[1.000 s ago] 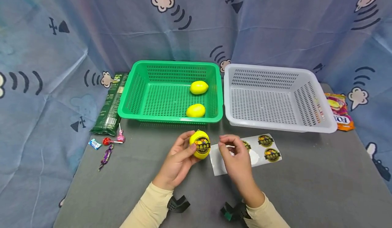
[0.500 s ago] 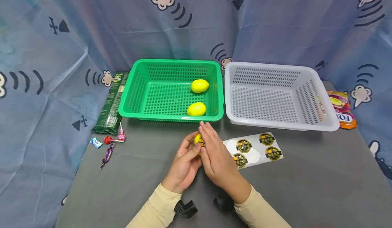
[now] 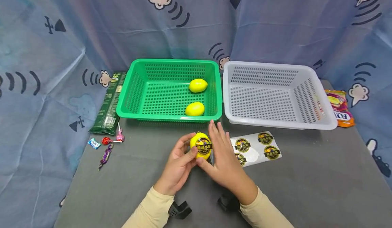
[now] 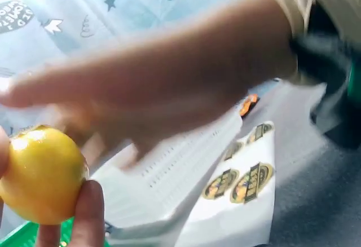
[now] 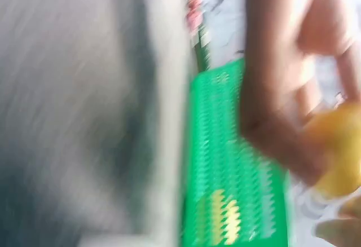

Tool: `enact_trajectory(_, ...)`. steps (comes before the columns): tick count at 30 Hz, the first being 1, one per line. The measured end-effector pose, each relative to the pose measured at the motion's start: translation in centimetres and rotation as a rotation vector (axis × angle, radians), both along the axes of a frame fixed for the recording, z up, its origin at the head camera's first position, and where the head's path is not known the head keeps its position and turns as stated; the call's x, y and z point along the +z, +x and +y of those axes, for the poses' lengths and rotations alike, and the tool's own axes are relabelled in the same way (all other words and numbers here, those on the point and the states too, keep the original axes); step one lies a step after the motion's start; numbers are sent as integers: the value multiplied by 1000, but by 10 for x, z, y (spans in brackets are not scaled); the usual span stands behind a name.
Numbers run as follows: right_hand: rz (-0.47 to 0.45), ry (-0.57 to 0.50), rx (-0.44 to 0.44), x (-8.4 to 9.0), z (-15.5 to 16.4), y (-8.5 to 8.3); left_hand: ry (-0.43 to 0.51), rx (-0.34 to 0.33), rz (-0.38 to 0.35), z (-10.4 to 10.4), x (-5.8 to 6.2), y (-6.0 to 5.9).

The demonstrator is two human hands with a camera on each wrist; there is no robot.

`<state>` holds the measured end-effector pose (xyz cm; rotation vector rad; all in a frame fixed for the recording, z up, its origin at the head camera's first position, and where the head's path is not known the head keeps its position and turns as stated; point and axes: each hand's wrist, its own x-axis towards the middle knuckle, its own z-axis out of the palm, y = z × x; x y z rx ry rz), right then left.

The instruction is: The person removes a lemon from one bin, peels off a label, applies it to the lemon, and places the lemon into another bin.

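My left hand holds a yellow lemon above the table, with its thumb and fingers curled round the fruit. On the lemon's near face is a round black and gold sticker. My right hand stands just to the right of the lemon, its fingers straight and its thumb close to the fruit's lower side. In the left wrist view the lemon sits between fingertips, and the right hand is blurred beyond it. A white sheet of similar stickers lies partly behind the right hand.
A green basket with two lemons stands at the back, beside a white basket. At the left lie a green packet, lollipops and wrapped candies. An orange and red packet is at the right.
My right hand came over from above the sticker sheet, laid its flat fingers against the stickered lemon, then drew slightly off to the right. The left hand kept holding the lemon.
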<state>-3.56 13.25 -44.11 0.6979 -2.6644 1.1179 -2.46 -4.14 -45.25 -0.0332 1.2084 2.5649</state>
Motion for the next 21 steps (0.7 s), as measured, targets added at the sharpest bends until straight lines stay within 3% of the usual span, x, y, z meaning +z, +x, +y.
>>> enact_trajectory(5,267,-137,104,-2,-11,2,28,-11,17,4,-1,1)
enact_trajectory(8,293,-151,129,-8,-14,0,70,-10,10,7,-3,4)
enact_trajectory(10,247,-172,133,-11,-12,-1,86,-6,-1,8,-4,5)
enact_trajectory(16,-22,-198,174,-14,6,2,86,-26,-21,10,-5,6)
enact_trajectory(21,-135,-147,228,-15,23,4,124,-76,-5,12,-3,6)
